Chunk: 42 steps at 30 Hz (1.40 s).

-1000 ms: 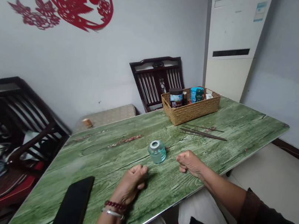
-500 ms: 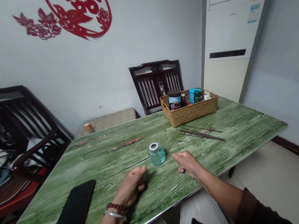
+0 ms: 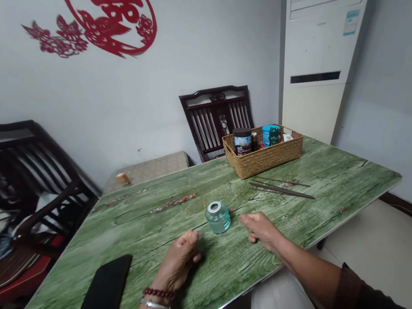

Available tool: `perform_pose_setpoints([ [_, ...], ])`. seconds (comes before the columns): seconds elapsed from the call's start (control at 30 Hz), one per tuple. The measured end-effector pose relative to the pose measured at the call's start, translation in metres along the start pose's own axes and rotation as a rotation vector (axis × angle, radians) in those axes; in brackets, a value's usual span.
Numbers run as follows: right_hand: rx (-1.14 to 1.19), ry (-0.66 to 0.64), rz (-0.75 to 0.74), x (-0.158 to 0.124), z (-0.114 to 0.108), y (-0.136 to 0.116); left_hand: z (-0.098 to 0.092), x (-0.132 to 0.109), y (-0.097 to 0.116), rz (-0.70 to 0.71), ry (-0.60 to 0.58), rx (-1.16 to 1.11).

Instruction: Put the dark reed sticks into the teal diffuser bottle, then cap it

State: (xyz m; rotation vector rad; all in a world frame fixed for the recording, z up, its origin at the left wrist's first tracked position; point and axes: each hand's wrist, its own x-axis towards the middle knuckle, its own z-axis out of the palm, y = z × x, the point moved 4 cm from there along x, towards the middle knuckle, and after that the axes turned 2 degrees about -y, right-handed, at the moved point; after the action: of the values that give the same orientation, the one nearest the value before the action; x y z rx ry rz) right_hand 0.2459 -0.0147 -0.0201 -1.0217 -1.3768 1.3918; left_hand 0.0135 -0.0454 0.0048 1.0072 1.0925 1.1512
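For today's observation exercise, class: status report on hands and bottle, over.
Left hand, right hand empty, resting on green wood-grain table. Small teal glass bottle upright between them, untouched. Nothing blocking it.

Small teal glass bottle [image 3: 217, 217], upright, uncapped, on table.

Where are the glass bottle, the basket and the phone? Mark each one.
glass bottle [image 3: 218, 222], head view, on its teal glass body.
basket [image 3: 267, 161], head view, on its woven front wall.
phone [image 3: 105, 289], head view, on the middle of its dark face.
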Motion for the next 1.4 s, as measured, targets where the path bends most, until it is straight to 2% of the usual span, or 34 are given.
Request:
perform_pose_setpoints([
  [0.1, -0.272, 0.073, -0.145, 0.017, -0.006, -0.023, -0.004, 0.021, 0.027, 0.186, 0.072, 0.004],
  [0.17, -0.417, 0.042, -0.204, 0.034, -0.003, -0.036, 0.000, 0.038, 0.041, 0.297, 0.095, 0.040],
  [0.23, -0.491, -0.114, -0.204, 0.054, 0.007, -0.041, 0.008, 0.052, 0.045, 0.381, 0.042, 0.091],
  [0.33, -0.492, -0.374, -0.166, 0.076, 0.026, -0.032, 0.021, 0.063, 0.033, 0.425, -0.105, 0.120],
  [0.4, -0.480, -0.420, -0.193, 0.081, 0.033, -0.024, 0.027, 0.061, 0.021, 0.398, -0.215, 0.145],
  [0.47, -0.504, -0.396, -0.246, 0.081, 0.035, -0.017, 0.029, 0.055, 0.014, 0.369, -0.297, 0.186],
  [0.57, -0.546, -0.361, -0.291, 0.077, 0.035, -0.013, 0.028, 0.051, 0.014, 0.357, -0.318, 0.215],
  [0.87, -0.600, -0.321, -0.270, 0.077, 0.035, -0.014, 0.026, 0.056, 0.016, 0.379, -0.261, 0.318],
  [1.03, -0.601, -0.322, -0.268, 0.077, 0.035, -0.015, 0.026, 0.058, 0.016, 0.377, -0.185, 0.323],
  [1.17, -0.595, -0.326, -0.249, 0.076, 0.036, -0.017, 0.021, 0.061, 0.016, 0.427, -0.159, 0.339],
  [1.3, -0.580, -0.315, -0.256, 0.077, 0.036, -0.016, 0.019, 0.059, 0.018, 0.440, -0.156, 0.209],
  [1.4, -0.588, -0.306, -0.243, 0.077, 0.035, -0.014, 0.022, 0.057, 0.020, 0.348, -0.191, 0.080],
])
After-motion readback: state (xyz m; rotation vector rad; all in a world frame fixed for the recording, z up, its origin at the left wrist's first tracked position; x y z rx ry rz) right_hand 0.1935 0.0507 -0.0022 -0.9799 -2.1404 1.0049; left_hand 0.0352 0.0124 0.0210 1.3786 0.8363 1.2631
